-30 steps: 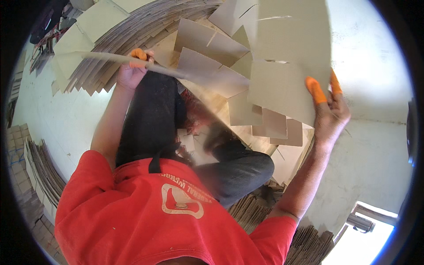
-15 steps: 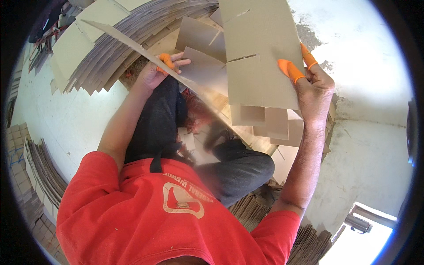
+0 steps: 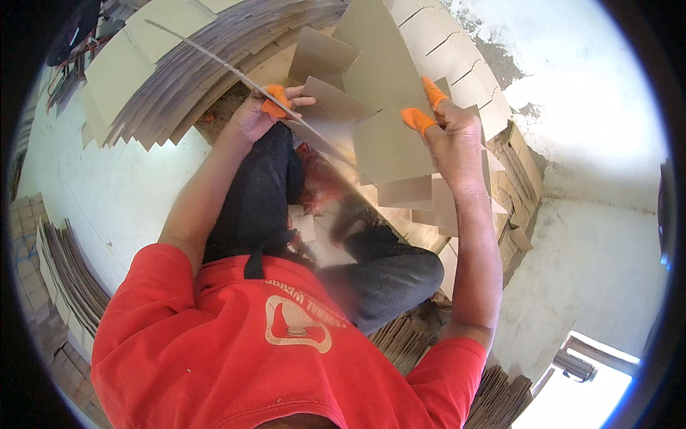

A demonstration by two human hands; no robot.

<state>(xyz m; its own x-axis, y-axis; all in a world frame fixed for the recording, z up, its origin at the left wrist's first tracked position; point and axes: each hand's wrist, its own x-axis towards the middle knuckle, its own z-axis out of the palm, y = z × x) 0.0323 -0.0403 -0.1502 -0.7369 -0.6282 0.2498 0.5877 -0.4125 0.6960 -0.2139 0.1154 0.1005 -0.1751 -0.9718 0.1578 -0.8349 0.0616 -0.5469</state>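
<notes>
My left hand [image 3: 256, 118], with orange finger covers, grips a thin cardboard sheet [image 3: 196, 48] seen nearly edge-on; it slants down toward the middle. On the right, my right hand [image 3: 457, 139] holds a flat cardboard panel [image 3: 386, 139] by its right edge. Orange covers also sit on two of its digits. The panel is tilted, with a short slit near its left edge. Behind and below it stand upright cardboard pieces [image 3: 321, 57], partly hidden by the panel.
A fanned stack of cardboard sheets [image 3: 171, 93] lies at the far left. Another stack of slit sheets [image 3: 457, 61] rests against the wall [image 3: 586, 143] at the right. More cardboard bundles [image 3: 71, 275] stand at the left. My folded legs [image 3: 386, 279] are in the middle.
My right hand has moved left and slightly down with its panel, which has turned more edge-on, uncovering the stack behind it. The left sheet has tilted more edge-on.
</notes>
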